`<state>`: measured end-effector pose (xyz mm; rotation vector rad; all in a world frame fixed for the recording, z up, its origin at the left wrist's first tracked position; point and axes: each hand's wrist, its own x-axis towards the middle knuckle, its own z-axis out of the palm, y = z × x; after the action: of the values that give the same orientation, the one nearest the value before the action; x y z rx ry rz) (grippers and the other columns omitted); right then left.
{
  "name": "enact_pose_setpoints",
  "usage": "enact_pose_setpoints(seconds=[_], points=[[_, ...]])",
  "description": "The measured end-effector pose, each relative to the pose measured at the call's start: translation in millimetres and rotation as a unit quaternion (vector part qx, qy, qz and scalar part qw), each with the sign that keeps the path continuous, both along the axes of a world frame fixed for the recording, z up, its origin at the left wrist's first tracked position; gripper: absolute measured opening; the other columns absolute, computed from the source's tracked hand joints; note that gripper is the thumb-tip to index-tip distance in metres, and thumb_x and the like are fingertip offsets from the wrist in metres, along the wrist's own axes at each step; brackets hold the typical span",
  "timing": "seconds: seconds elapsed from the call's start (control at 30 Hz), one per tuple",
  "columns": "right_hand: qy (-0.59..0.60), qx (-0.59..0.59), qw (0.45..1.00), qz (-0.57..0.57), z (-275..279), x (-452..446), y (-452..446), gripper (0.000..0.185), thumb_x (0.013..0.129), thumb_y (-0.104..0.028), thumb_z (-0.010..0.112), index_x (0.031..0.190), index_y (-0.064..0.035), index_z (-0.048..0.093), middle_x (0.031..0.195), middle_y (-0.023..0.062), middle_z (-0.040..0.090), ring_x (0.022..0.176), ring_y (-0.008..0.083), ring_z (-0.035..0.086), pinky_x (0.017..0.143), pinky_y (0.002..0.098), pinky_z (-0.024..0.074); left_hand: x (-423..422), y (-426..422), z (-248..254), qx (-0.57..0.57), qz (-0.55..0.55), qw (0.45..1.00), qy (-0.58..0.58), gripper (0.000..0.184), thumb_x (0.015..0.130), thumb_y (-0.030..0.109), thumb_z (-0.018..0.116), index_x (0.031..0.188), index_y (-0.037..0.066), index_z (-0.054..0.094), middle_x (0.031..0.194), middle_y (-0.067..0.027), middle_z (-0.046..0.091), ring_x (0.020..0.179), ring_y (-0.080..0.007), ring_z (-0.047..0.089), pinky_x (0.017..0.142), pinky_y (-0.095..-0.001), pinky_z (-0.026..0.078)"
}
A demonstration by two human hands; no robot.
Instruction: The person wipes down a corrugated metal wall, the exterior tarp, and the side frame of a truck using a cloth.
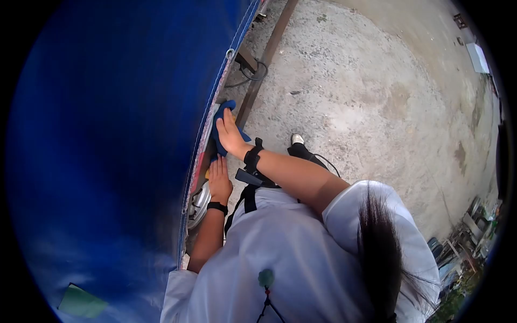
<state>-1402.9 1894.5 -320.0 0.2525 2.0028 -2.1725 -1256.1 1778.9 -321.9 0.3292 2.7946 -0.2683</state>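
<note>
A crumpled blue cloth (219, 141) lies against the side edge of a surface spread with a blue tarpaulin (113, 124). My right hand (231, 137) holds the cloth there, its fingers long and pressed onto it. Just below, my left hand (219, 180) is stretched out, fingers straight, with the tips at the cloth's lower end. A small patch of yellow shows beside those fingertips; what it belongs to is hidden. The tarpaulin's hem (207, 126) has a metal eyelet (230, 53) and runs past both hands.
Under the edge are a wooden leg (246, 60), a dark looped cable (258, 71) and a pale shiny rounded object (200, 204). A long brown bar (272, 46) crosses the rough concrete floor (355, 97). Mixed clutter (468, 237) is piled at the lower right. A green patch (81, 301) marks the tarpaulin.
</note>
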Motion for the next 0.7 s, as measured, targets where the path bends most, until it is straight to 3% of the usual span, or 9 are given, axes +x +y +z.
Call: enact_pose_setpoints(seconds=[0.1, 0.13, 0.2, 0.23, 0.27, 0.3, 0.37, 0.47, 0.7], points=[[-0.061, -0.016, 0.998, 0.000, 7, -9, 23, 0.044, 0.102, -0.031, 0.040, 0.126, 0.0045, 0.052, 0.118, 0.0321, 0.058, 0.116, 0.0407, 0.056, 0.097, 0.0423, 0.0430, 3, 4, -3, -0.018, 0.015, 1.000, 0.009, 0.080, 0.076, 0.009, 0.062, 0.146, -0.005, 0.027, 0.153, -0.0210, 0.031, 0.138, -0.0341, 0.034, 0.119, -0.0416, 0.020], [-0.095, 0.013, 0.995, -0.038, -8, -15, 24, 0.037, 0.101, -0.030, 0.044, 0.100, 0.0028, 0.060, 0.086, 0.0263, 0.063, 0.082, 0.0400, 0.064, 0.077, 0.0452, 0.0478, 2, 6, -4, 0.004, 0.023, 1.000, 0.020, 0.079, 0.075, 0.006, 0.060, 0.146, -0.006, 0.029, 0.151, -0.0223, 0.032, 0.138, -0.0350, 0.034, 0.119, -0.0427, 0.021], [-0.118, -0.068, 0.987, -0.090, -20, -25, 44, 0.036, 0.100, -0.028, 0.049, 0.085, 0.0042, 0.056, 0.073, 0.0214, 0.061, 0.068, 0.0349, 0.059, 0.067, 0.0413, 0.0468, -8, 20, 9, 0.050, 0.034, 0.998, 0.034, 0.076, 0.073, 0.001, 0.055, 0.145, -0.006, 0.031, 0.151, -0.0221, 0.033, 0.138, -0.0346, 0.034, 0.119, -0.0433, 0.021], [-0.108, -0.029, 0.986, -0.122, -5, -31, 64, 0.034, 0.102, -0.026, 0.049, 0.083, 0.0013, 0.059, 0.067, 0.0044, 0.056, 0.062, 0.0114, 0.049, 0.057, 0.0316, 0.0417, -20, 29, 18, 0.073, 0.037, 0.996, 0.045, 0.075, 0.072, -0.001, 0.053, 0.144, -0.006, 0.033, 0.151, -0.0221, 0.033, 0.139, -0.0343, 0.033, 0.119, -0.0436, 0.021], [-0.066, 0.062, 0.985, -0.149, -16, -39, 77, 0.031, 0.101, -0.025, 0.049, 0.090, 0.0024, 0.060, 0.071, 0.0064, 0.060, 0.064, 0.0146, 0.053, 0.061, 0.0338, 0.0448, -31, 38, 29, 0.112, 0.033, 0.992, 0.039, 0.074, 0.073, -0.001, 0.053, 0.144, -0.006, 0.033, 0.151, -0.0224, 0.033, 0.138, -0.0357, 0.034, 0.119, -0.0440, 0.021], [-0.036, 0.065, 0.980, -0.185, -12, -44, 89, 0.026, 0.099, -0.021, 0.050, 0.103, 0.0021, 0.061, 0.086, 0.0205, 0.066, 0.079, 0.0335, 0.064, 0.073, 0.0395, 0.0484, -39, 45, 32, 0.119, 0.041, 0.991, 0.048, 0.073, 0.073, -0.001, 0.054, 0.143, -0.006, 0.033, 0.151, -0.0224, 0.033, 0.138, -0.0359, 0.034, 0.119, -0.0440, 0.021], [0.023, 0.053, 0.973, -0.224, -46, -53, 82, 0.027, 0.099, -0.021, 0.051, 0.111, 0.0017, 0.060, 0.095, 0.0203, 0.067, 0.088, 0.0334, 0.065, 0.079, 0.0370, 0.0484, -54, 54, 32, 0.134, 0.051, 0.988, 0.063, 0.073, 0.074, -0.001, 0.054, 0.143, -0.006, 0.034, 0.151, -0.0225, 0.033, 0.137, -0.0362, 0.035, 0.119, -0.0438, 0.021], [-0.059, -0.037, 0.997, 0.039, -43, -45, 68, 0.034, 0.098, -0.022, 0.053, 0.120, 0.0027, 0.058, 0.108, 0.0225, 0.067, 0.101, 0.0341, 0.064, 0.090, 0.0375, 0.0476, -66, 58, 20, 0.114, 0.075, 0.989, 0.049, 0.072, 0.074, 0.001, 0.056, 0.142, -0.006, 0.034, 0.151, -0.0221, 0.032, 0.138, -0.0359, 0.034, 0.119, -0.0437, 0.020], [-0.068, 0.127, 0.968, 0.204, -28, -51, 52, 0.045, 0.101, -0.029, 0.044, 0.121, 0.0101, 0.056, 0.116, 0.0320, 0.060, 0.108, 0.0433, 0.058, 0.093, 0.0426, 0.0459, -53, 51, 16, 0.104, 0.092, 0.990, 0.012, 0.071, 0.074, 0.002, 0.057, 0.141, -0.007, 0.035, 0.152, -0.0224, 0.031, 0.139, -0.0376, 0.032, 0.119, -0.0440, 0.019]])
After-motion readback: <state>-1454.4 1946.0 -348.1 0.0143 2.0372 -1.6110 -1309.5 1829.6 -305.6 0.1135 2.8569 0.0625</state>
